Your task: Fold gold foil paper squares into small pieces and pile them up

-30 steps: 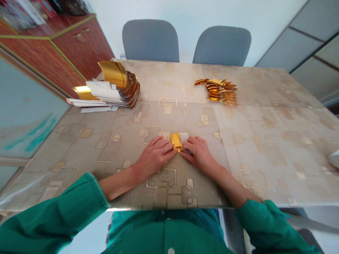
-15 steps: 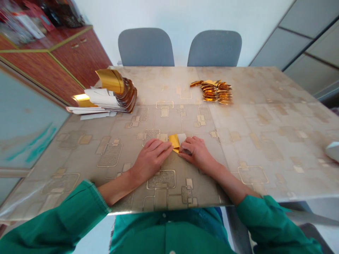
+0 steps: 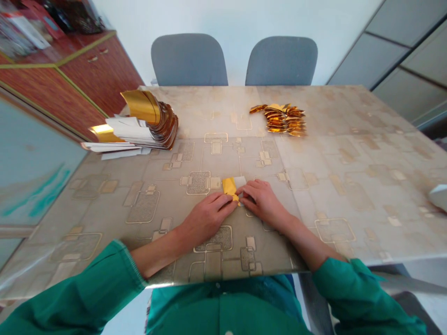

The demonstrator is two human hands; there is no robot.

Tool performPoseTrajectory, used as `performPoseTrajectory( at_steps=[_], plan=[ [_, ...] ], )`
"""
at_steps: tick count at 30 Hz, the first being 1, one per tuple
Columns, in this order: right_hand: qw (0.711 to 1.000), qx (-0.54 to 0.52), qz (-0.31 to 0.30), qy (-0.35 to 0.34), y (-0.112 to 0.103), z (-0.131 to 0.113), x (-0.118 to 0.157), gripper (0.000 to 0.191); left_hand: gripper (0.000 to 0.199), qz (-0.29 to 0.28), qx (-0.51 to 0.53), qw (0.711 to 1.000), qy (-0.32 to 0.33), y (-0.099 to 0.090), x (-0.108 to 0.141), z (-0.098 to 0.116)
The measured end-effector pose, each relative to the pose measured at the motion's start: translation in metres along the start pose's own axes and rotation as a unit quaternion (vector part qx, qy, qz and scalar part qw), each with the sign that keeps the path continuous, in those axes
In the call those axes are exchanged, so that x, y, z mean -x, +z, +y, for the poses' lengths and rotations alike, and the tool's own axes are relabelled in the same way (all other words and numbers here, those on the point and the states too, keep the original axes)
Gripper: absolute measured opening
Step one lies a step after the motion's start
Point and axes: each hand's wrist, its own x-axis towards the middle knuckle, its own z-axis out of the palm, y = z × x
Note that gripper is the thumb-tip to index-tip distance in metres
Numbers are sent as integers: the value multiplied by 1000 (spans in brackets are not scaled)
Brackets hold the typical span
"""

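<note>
Across the patterned table point(image 3: 352, 200), left hand point(image 3: 207, 217) and right hand point(image 3: 263, 202) press together on a light, slippery gold foil fold point(image 3: 229, 187), best held by its creased edges.

Gold-and-white foil point(image 3: 229, 186) lies on beige tablecloth point(image 3: 363, 218) patterned with gold-outlined rectangles.

Your glossy, gold-patterned table point(image 3: 349, 195) carries a curved stack of white-and-gold foil strips point(image 3: 153, 123) toward the far left, a heap of small folded gold pieces point(image 3: 279, 120) beyond, and one gold-and-white folded piece point(image 3: 228, 186) nearest you.
</note>
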Motion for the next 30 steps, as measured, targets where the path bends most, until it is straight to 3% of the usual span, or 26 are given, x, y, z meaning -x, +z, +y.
performPoseTrajectory(
  at_steps=[5, 14, 19, 24, 30],
  plan=[
    [999, 32, 4, 17, 0, -1, 0, 13, 30, -20, 14, 1000, 9, 1, -1, -2],
    [999, 38, 15, -29, -7, 8, -1, 30, 26, -14, 25, 1000, 5, -2, 0, -15],
    [998, 26, 3, -60, -10, 8, 0, 18, 24, -23, 55, 998, 5, -5, -1, -28],
    [994, 2, -22, -106, -14, 8, 0, 27, 25, -23, 53, 998, 18, 0, 0, -29],
    [989, 61, -29, -132, -15, 10, -2, 20, 29, -16, 36, 999, 10, 6, 1, -29]
  ],
)
